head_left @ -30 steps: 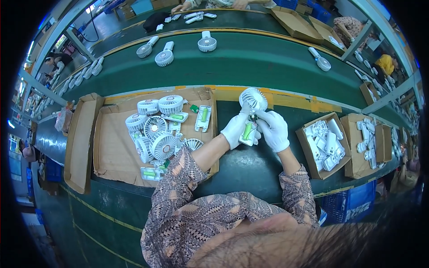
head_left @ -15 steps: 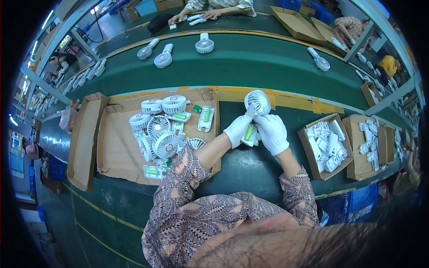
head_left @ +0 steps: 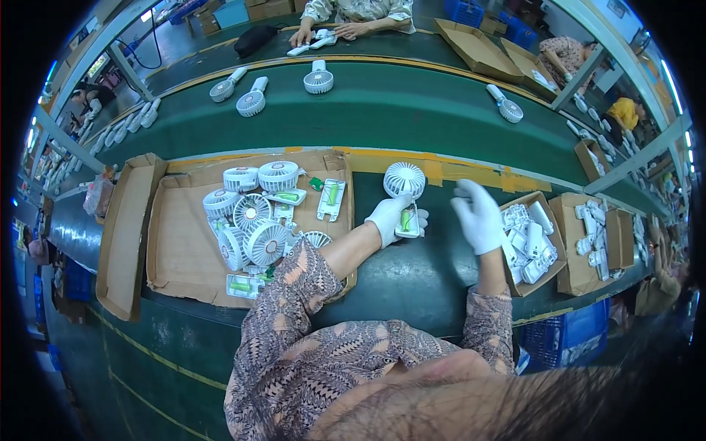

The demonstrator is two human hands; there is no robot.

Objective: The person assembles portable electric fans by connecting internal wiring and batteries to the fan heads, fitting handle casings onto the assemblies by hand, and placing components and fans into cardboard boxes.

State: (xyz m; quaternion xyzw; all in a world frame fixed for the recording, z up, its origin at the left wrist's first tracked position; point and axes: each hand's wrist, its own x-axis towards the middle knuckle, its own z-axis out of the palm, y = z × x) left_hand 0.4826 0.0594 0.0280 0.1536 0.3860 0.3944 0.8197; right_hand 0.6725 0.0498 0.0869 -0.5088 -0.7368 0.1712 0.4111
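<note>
My left hand (head_left: 388, 220), in a white glove, is closed around the handle of a white handheld fan (head_left: 404, 181). The fan's round grille points away from me, and the handle's uncovered side shows a green battery cell (head_left: 405, 220). My right hand (head_left: 478, 217), gloved too, is raised to the right of the fan, apart from it. Its fingers are loosely bent and a little apart, with nothing visible in them. Beside it stands a carton (head_left: 560, 257) heaped with white plastic handle covers (head_left: 531, 246).
To my left lies a shallow cardboard tray (head_left: 173, 257) with several fans (head_left: 267, 241) and open handles. A second carton (head_left: 570, 275) of white parts stands far right. Beyond, a green conveyor belt (head_left: 412, 103) carries finished-looking fans (head_left: 318, 78). A co-worker's hands (head_left: 353, 31) handle white parts across it.
My right hand has let go of the fan and moved right, toward the carton of covers. The left hand keeps the fan. The whole view has shifted slightly.
</note>
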